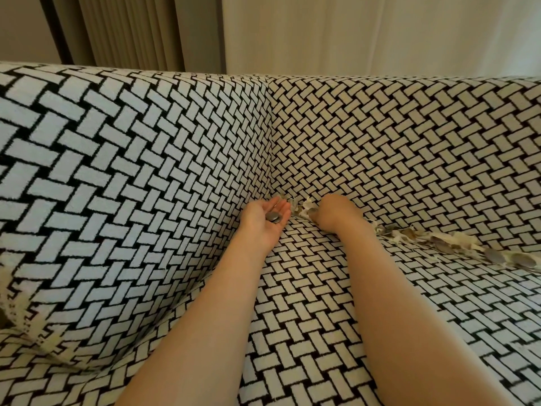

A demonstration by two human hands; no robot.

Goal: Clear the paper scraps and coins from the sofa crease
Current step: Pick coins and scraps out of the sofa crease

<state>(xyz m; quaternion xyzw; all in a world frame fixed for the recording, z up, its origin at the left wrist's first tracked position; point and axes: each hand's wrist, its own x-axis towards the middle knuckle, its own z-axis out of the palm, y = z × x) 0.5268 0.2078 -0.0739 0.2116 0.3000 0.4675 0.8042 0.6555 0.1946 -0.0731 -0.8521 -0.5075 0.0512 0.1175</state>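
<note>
Paper scraps (307,205) and coins (494,256) line the sofa crease (371,225) from the corner out to the right. We cup a few gathered coins (272,217) in the upturned, unclenched left hand (263,222). The right hand (333,212) curls into the corner scraps; we cannot tell whether it grasps anything. We judge the clearing barely begun, with most debris left.
</note>
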